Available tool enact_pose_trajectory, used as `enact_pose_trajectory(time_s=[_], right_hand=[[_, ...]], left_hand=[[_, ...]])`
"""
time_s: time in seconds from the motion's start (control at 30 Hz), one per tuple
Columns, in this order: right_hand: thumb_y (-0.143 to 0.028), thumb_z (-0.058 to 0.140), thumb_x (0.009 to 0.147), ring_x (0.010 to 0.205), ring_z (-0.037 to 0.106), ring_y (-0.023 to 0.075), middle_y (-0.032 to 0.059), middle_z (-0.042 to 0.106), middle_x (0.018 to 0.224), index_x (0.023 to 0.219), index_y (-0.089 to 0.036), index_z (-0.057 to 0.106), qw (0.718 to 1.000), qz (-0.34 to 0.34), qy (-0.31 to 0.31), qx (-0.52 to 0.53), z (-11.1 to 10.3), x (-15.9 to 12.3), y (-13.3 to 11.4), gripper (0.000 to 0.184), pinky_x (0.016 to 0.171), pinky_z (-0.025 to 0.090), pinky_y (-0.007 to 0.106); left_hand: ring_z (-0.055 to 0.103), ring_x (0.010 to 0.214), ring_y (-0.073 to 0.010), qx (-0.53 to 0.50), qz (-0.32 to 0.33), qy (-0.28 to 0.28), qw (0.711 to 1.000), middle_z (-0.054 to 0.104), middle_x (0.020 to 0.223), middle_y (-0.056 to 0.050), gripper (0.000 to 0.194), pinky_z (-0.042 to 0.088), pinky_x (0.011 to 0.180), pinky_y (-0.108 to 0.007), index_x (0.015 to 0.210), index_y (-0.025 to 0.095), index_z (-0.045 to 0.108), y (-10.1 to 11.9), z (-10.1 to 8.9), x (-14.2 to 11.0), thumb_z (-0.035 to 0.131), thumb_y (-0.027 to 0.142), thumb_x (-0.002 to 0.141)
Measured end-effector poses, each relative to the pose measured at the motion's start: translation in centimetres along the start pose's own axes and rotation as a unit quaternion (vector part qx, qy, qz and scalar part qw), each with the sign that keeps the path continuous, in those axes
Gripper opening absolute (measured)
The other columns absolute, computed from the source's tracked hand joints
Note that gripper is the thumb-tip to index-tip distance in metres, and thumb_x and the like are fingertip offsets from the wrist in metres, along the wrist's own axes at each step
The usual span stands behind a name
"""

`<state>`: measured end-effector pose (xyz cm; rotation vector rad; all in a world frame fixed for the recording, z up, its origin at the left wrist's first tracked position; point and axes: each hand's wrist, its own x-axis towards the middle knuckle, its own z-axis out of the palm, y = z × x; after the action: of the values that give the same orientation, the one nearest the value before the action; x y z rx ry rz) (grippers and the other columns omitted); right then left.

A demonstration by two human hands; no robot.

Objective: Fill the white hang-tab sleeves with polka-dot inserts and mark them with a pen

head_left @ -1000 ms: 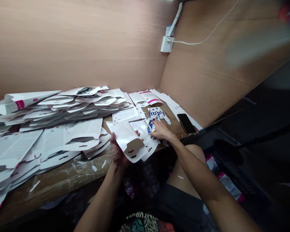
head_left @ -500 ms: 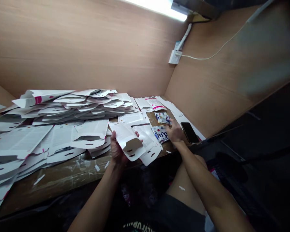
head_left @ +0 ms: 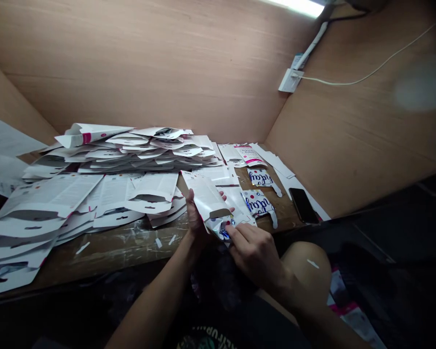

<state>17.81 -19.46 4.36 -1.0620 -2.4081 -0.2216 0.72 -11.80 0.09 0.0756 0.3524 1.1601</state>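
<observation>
1. The head-worn camera is looking forward and down from above the person's lap, with its frame tilted.
2. It is facing the corner between the plywood wall panels [head_left: 148, 63].
3. It is viewing the workbench [head_left: 123, 247], left hand [head_left: 194, 215] and right hand [head_left: 256, 254] from close range, and the knee [head_left: 308, 271] is showing low on the right.

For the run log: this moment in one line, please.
Left hand: holds white card sleeve | Right hand: fingers on foil packet at sleeve's end | Nearby: card stack, phone
</observation>
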Motion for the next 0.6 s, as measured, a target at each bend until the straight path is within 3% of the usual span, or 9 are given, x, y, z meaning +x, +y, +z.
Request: enact_pose_trajectory(time_s=[0.1, 0.23, 0.4, 0.5, 0.6], right_hand=[[-0.008, 0.057, 0.092, 0.077, 0.064, 0.0217, 0.0064, 0.07, 0.086, 0.12, -0.013, 0.072, 0.999, 0.044, 0.0, -0.013, 0.5, 0.1, -0.3, 0.032, 0.069, 0.043, 0.033], [-0.011, 0.06, 0.095, 0.074, 0.065, 0.0213, 0.0064, 0.07, 0.084, 0.117, -0.012, 0.073, 0.999, 0.035, 0.011, -0.032, 0.8, 0.9, -0.7, 0.025, 0.064, 0.042, 0.033], [-0.008, 0.053, 0.101, 0.076, 0.068, 0.0238, 0.0097, 0.073, 0.086, 0.126, -0.007, 0.071, 0.997, 0.019, 0.056, -0.041, 2.1, 1.2, -2.0, 0.031, 0.069, 0.051, 0.035], [-0.012, 0.052, 0.102, 0.107, 0.071, 0.0301, 0.0172, 0.076, 0.113, 0.145, -0.008, 0.06, 0.998, 0.054, 0.025, 0.022, 3.2, 0.6, -3.3, 0.044, 0.094, 0.058, 0.043], [-0.012, 0.048, 0.1, 0.14, 0.055, 0.0338, 0.0204, 0.061, 0.149, 0.158, -0.011, 0.047, 0.992, 0.062, -0.042, 0.106, 4.1, 0.1, -3.7, 0.058, 0.114, 0.052, 0.052]], left_hand=[[0.079, 0.081, -0.0346, -0.007, 0.0, -0.011, 1.0, 0.079, 0.108, -0.016, 0.088, 0.065, 0.083, -0.056, 0.134, 0.012, 0.066, -0.1, 0.6, -0.6, 0.065, 0.082, 0.082], [0.079, 0.09, -0.0346, 0.0, 0.024, -0.01, 1.0, 0.079, 0.109, -0.017, 0.08, 0.064, 0.089, -0.052, 0.134, 0.01, 0.066, -0.4, 0.9, -0.7, 0.067, 0.074, 0.086], [0.078, 0.099, -0.0348, 0.007, 0.025, -0.007, 1.0, 0.078, 0.112, -0.02, 0.077, 0.062, 0.097, -0.055, 0.136, 0.007, 0.064, -0.7, 0.5, -0.2, 0.066, 0.068, 0.089], [0.078, 0.1, -0.0344, -0.022, 0.026, 0.0, 0.999, 0.077, 0.119, -0.022, 0.079, 0.061, 0.1, -0.06, 0.141, 0.008, 0.06, -0.1, 0.0, -0.1, 0.061, 0.068, 0.091], [0.077, 0.104, -0.0364, -0.038, 0.02, -0.01, 0.999, 0.076, 0.124, -0.022, 0.082, 0.059, 0.101, -0.066, 0.144, 0.009, 0.058, 0.2, -0.6, -0.3, 0.059, 0.072, 0.091]])
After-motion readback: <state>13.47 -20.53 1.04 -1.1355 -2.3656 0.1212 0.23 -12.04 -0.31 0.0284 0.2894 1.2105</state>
